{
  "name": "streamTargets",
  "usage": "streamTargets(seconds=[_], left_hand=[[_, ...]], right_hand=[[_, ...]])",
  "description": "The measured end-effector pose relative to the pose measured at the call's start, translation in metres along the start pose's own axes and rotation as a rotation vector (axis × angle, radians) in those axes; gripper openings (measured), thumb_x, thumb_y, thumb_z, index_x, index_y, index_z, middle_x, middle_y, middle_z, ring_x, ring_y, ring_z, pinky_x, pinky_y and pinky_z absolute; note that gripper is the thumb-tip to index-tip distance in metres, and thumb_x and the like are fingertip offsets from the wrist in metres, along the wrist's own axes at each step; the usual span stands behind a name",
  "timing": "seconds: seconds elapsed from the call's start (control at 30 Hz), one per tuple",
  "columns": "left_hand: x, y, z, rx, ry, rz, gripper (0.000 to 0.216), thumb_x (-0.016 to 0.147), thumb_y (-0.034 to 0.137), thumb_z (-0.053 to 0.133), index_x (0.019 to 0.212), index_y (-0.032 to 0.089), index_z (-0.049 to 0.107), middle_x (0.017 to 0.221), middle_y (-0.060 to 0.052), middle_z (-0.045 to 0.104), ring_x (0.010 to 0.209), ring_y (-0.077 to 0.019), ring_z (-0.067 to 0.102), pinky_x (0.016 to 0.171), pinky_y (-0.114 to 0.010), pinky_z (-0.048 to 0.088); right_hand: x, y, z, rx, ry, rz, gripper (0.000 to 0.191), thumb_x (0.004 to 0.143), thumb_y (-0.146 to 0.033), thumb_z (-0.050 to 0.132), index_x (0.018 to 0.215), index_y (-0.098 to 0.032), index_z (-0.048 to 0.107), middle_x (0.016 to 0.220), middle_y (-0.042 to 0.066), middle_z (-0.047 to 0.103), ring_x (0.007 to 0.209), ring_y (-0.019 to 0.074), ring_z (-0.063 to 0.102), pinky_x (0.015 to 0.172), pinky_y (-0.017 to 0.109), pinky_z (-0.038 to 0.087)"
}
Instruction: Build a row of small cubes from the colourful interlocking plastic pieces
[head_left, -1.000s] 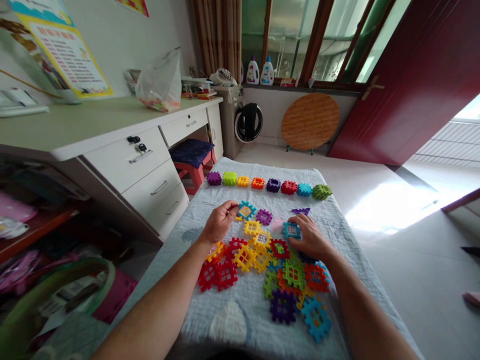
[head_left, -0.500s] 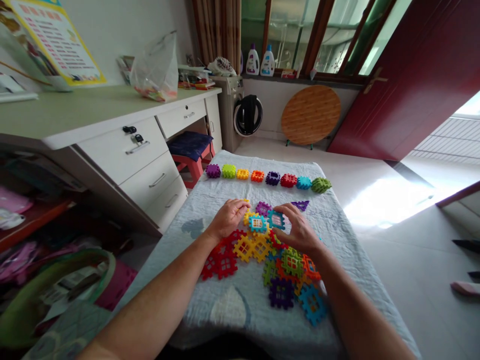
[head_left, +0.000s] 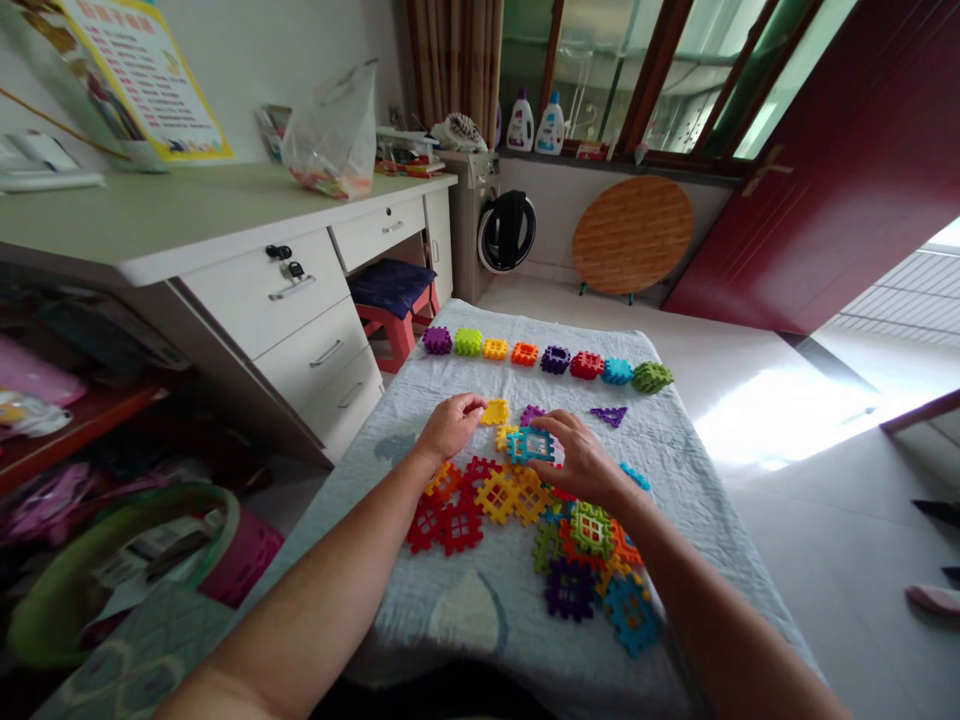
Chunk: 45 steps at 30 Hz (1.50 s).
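My left hand [head_left: 452,426] is closed, its fingertips pinching the left edge of a yellow interlocking window piece [head_left: 496,412]. My right hand [head_left: 581,458] grips a light-blue window piece [head_left: 541,444] between thumb and fingers. That piece overlaps another light-blue one [head_left: 514,446]; whether the two touch cannot be seen. Purple interlocking pieces [head_left: 532,413] lie just behind my right fingers. Nearer to me, flat red pieces [head_left: 460,527] and yellow pieces [head_left: 497,496] are spread on the cloth. Under my right forearm is a mixed pile with a green piece [head_left: 592,527] on top.
A row of assembled coloured blocks [head_left: 555,359] runs along the far side of the cloth-covered table [head_left: 465,600]. A purple triangular piece [head_left: 609,415] lies right of my right hand. A white desk [head_left: 300,330] stands left, with a stool [head_left: 396,300] beside it.
My right hand has brought its light-blue piece left, over the other light-blue one. My left hand has drawn back slightly left, showing more of the yellow piece. The view has shifted slightly.
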<state>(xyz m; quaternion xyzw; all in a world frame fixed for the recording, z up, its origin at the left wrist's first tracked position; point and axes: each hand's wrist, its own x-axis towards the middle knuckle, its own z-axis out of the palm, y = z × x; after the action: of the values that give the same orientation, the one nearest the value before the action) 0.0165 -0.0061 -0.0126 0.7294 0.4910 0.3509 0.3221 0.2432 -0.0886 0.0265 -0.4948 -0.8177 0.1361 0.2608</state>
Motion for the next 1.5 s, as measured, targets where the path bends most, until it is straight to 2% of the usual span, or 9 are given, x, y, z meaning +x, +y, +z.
streamTargets(seconds=[0.27, 0.37, 0.8, 0.93, 1.07, 1.17, 1.27, 1.4, 1.5], left_hand=[[-0.001, 0.001, -0.002, -0.075, 0.001, -0.032, 0.018, 0.078, 0.025, 0.053, 0.087, 0.018, 0.066, 0.085, -0.004, 0.071, 0.08, -0.0179, 0.066, 0.077, -0.029, 0.052], [-0.001, 0.002, -0.003, -0.079, -0.006, -0.025, 0.016, 0.077, 0.025, 0.054, 0.086, 0.017, 0.066, 0.085, -0.004, 0.072, 0.08, -0.0182, 0.067, 0.078, -0.03, 0.052], [0.0, 0.001, -0.002, -0.043, -0.017, -0.016, 0.014, 0.077, 0.021, 0.054, 0.085, 0.017, 0.065, 0.087, -0.004, 0.072, 0.081, -0.0172, 0.067, 0.079, -0.028, 0.052], [0.0, 0.0, -0.002, -0.02, -0.018, -0.019, 0.016, 0.077, 0.023, 0.054, 0.087, 0.017, 0.065, 0.088, -0.005, 0.072, 0.081, -0.0178, 0.067, 0.079, -0.029, 0.052], [0.0, -0.002, -0.002, 0.0, -0.031, -0.011, 0.019, 0.077, 0.028, 0.054, 0.088, 0.018, 0.066, 0.088, -0.004, 0.073, 0.081, -0.0186, 0.067, 0.079, -0.03, 0.052], [0.0, -0.003, -0.002, 0.002, -0.042, -0.014, 0.022, 0.077, 0.031, 0.053, 0.09, 0.018, 0.066, 0.088, -0.004, 0.073, 0.082, -0.0193, 0.067, 0.08, -0.031, 0.052], [-0.001, -0.002, -0.002, -0.008, -0.045, -0.022, 0.023, 0.077, 0.032, 0.053, 0.09, 0.018, 0.066, 0.089, -0.004, 0.073, 0.082, -0.0197, 0.067, 0.08, -0.031, 0.052], [-0.002, 0.001, -0.002, 0.004, -0.045, -0.02, 0.023, 0.077, 0.033, 0.053, 0.09, 0.019, 0.066, 0.088, -0.004, 0.073, 0.081, -0.0196, 0.067, 0.079, -0.031, 0.052], [-0.003, 0.003, -0.002, 0.021, -0.045, -0.012, 0.023, 0.077, 0.033, 0.053, 0.089, 0.019, 0.066, 0.088, -0.004, 0.073, 0.081, -0.0196, 0.067, 0.079, -0.031, 0.052]], right_hand=[[0.016, -0.008, 0.009, -0.113, -0.137, 0.058, 0.041, 0.072, -0.031, 0.07, 0.112, -0.022, 0.062, 0.11, 0.009, 0.06, 0.1, 0.0249, 0.055, 0.09, 0.04, 0.045], [0.018, -0.007, 0.013, -0.15, -0.175, 0.087, 0.047, 0.071, -0.032, 0.07, 0.115, -0.021, 0.061, 0.11, 0.01, 0.06, 0.1, 0.0258, 0.055, 0.089, 0.04, 0.044], [0.031, -0.003, 0.011, -0.246, -0.331, 0.108, 0.05, 0.068, -0.035, 0.069, 0.114, -0.017, 0.058, 0.111, 0.011, 0.058, 0.1, 0.0255, 0.052, 0.088, 0.037, 0.041], [0.033, -0.004, 0.012, -0.26, -0.331, 0.064, 0.046, 0.065, -0.038, 0.071, 0.105, -0.019, 0.06, 0.105, 0.01, 0.058, 0.096, 0.0249, 0.052, 0.085, 0.037, 0.041], [0.031, 0.001, 0.003, -0.244, -0.228, 0.059, 0.045, 0.063, -0.037, 0.071, 0.103, -0.02, 0.059, 0.102, 0.008, 0.057, 0.094, 0.0241, 0.051, 0.084, 0.037, 0.041], [0.032, 0.024, -0.02, -0.284, -0.085, 0.118, 0.046, 0.064, -0.033, 0.069, 0.107, -0.021, 0.058, 0.105, 0.009, 0.055, 0.097, 0.0258, 0.049, 0.085, 0.039, 0.04], [0.036, 0.065, -0.054, -0.389, 0.033, 0.238, 0.048, 0.064, -0.033, 0.067, 0.11, -0.022, 0.059, 0.112, 0.011, 0.054, 0.103, 0.0311, 0.047, 0.085, 0.044, 0.039], [0.044, 0.127, -0.092, -0.489, 0.11, 0.428, 0.051, 0.064, -0.034, 0.067, 0.113, -0.023, 0.061, 0.12, 0.011, 0.053, 0.108, 0.0339, 0.046, 0.09, 0.047, 0.038], [0.053, 0.16, -0.102, -0.535, 0.092, 0.508, 0.053, 0.062, -0.034, 0.069, 0.114, -0.026, 0.063, 0.124, 0.01, 0.053, 0.112, 0.0345, 0.045, 0.094, 0.048, 0.036]])
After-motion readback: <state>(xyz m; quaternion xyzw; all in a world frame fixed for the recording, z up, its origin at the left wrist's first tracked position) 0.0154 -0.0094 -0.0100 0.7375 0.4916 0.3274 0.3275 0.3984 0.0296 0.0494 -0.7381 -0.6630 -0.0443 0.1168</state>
